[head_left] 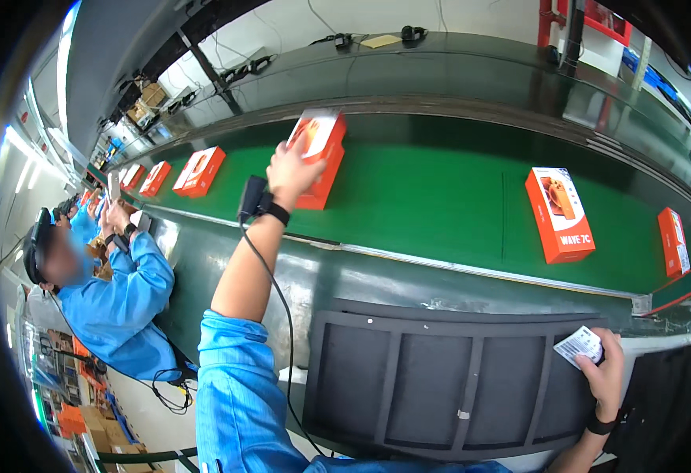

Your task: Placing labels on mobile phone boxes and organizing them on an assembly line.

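My left hand (292, 172) reaches over the green conveyor belt, its fingers curled against an orange and white phone box (328, 146). The hand hides part of that box; its side has a step, and I cannot tell whether a second box lies under it. A black wristband with a cabled black device is on my left wrist. At the lower right, my right hand (607, 370) pinches a white label (579, 345) with printed lines and a barcode. The label is above the right end of a black tray (472, 394) with several shallow compartments.
More orange boxes lie on the belt (424, 189): one to the right (558, 214), another farther right (674, 240), several toward the far left (199, 172). A person in blue (125, 292) works at the left. A metal rail edges the belt.
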Motion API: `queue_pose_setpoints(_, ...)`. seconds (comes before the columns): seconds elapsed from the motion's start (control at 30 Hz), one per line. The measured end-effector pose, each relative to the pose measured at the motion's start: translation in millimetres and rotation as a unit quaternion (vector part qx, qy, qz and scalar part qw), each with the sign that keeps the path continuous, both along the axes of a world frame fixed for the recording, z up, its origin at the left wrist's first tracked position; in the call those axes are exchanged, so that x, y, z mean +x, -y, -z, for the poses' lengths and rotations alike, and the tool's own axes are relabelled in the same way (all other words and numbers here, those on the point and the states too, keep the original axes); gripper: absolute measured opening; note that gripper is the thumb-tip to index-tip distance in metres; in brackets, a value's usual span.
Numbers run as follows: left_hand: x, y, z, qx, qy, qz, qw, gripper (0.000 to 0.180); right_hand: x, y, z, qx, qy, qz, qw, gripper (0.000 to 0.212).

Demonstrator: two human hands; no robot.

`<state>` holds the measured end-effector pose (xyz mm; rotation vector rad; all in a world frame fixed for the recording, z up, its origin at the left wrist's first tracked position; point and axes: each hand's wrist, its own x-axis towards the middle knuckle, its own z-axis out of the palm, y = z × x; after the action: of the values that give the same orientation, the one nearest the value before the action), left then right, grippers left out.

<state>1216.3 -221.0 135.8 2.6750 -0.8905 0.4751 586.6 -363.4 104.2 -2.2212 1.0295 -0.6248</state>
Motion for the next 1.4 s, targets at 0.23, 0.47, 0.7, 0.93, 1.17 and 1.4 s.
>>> queue_pose_setpoints(0.23, 24.0, 7.7, 24.0, 0.076, -0.148, -0.026, 0.986, 0.085, 5.9, -3.4, 7.6, -0.023, 0.011, -0.006, 1.0, 0.037)
queue_pose_setpoints(0.47, 9.6, 16.2, 62.8, 0.078, -0.109, -0.071, 0.988, 0.087, 16.9, -14.2, -1.3, -0.023, -0.028, -0.004, 0.999, 0.04)
queue_pose_setpoints(0.7, 28.7, -29.2, 23.5, -0.443, -0.694, 0.118, 0.555, 0.032, 10.2, -18.9, -6.6, 0.112, 0.077, -0.029, 0.99, 0.021)
queue_pose_setpoints(0.93, 15.3, -118.0, 12.4, -0.348, -0.421, 0.123, 0.829, 0.035, 75.9, -19.0, -84.2, 0.142, 0.06, -0.06, 0.986, 0.022)
queue_pose_setpoints(1.17, -81.5, -279.8, -20.8, -0.329, -0.323, 0.228, 0.858, 0.027, 318.9, -15.4, -76.4, 0.131, 0.042, -0.258, 0.956, 0.026)
queue_pose_setpoints(1.4, -188.1, -407.5, 48.3, -0.563, -0.098, -0.127, 0.811, 0.047, 503.2, 14.8, -2.5, 0.107, 0.079, -0.227, 0.965, 0.044)
